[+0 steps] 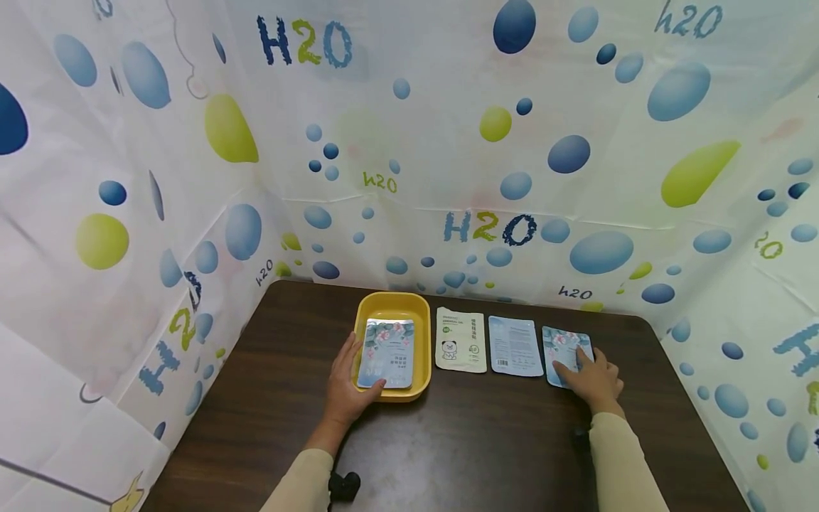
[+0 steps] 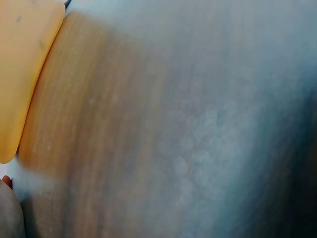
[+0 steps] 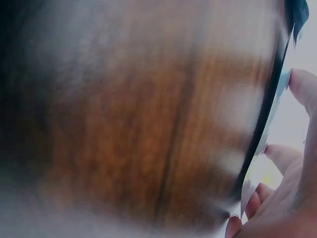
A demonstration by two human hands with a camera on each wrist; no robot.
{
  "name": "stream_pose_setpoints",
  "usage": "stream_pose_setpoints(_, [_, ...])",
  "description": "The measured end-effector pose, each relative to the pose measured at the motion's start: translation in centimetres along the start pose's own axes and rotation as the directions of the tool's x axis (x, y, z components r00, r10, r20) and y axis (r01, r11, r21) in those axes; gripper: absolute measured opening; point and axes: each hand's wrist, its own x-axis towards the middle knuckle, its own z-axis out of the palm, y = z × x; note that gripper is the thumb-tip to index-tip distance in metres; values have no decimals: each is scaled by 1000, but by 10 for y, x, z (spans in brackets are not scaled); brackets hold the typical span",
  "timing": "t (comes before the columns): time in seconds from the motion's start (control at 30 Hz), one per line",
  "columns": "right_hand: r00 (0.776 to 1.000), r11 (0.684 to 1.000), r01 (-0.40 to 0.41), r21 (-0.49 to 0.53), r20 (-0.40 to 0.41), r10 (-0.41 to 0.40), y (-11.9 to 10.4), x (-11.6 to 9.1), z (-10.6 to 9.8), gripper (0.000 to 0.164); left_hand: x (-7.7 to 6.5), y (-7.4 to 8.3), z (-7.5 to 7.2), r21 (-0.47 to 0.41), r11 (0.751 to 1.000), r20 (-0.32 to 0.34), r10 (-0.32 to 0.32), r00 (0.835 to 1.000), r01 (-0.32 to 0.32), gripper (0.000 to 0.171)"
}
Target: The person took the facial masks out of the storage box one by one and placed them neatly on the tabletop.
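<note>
My left hand (image 1: 348,384) rests at the near left corner of a yellow tray (image 1: 422,370), fingers spread along its left side and thumb over the front rim. Inside the tray lies a flat pale-blue packet (image 1: 387,363) with pink flowers. At the right, my right hand (image 1: 596,380) holds a similar blue floral packet (image 1: 563,340) by thumb and fingers, partly covering it. A dark gap shows along that packet's edge in the right wrist view. Only a sliver of the left hand (image 2: 10,213) appears in the left wrist view.
Between tray and right hand, a cream packet (image 1: 461,340) with a bear drawing and a blue printed packet (image 1: 515,346) lie side by side. The dark wooden table (image 1: 461,441) meets a dotted white curtain (image 1: 422,178) at the back and sides.
</note>
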Motion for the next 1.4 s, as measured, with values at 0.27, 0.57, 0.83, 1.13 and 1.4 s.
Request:
stream_pose_setpoints(0.27, [999, 1000, 11, -28, -38, -12, 3, 1, 6, 88, -1, 2, -1, -3, 1000, 8, -9, 1000, 9, 89])
stream_pose_setpoints(0.57, [1000, 1000, -9, -19, -26, 8, -1, 2, 7, 87, 0, 4, -3, -14, 1000, 0, -8, 1000, 8, 89])
stream_pose_setpoints(0.83, [1000, 1000, -17, 20, 0, 17, 2, 2, 11, 86, 1, 3, -2, -17, 1000, 5, 10, 1000, -10, 90])
stream_pose_setpoints(1.13, [980, 989, 15, 150, -198, 15, -4, -4, 12, 69, 1, 0, -2, -26, 999, -9, 41, 999, -41, 89])
stream_pose_setpoints(1.4, [921, 946, 86, 313, -387, 45, -15, -11, 7, 60, 1, 0, -1, -13, 1000, 18, 2, 1000, -2, 91])
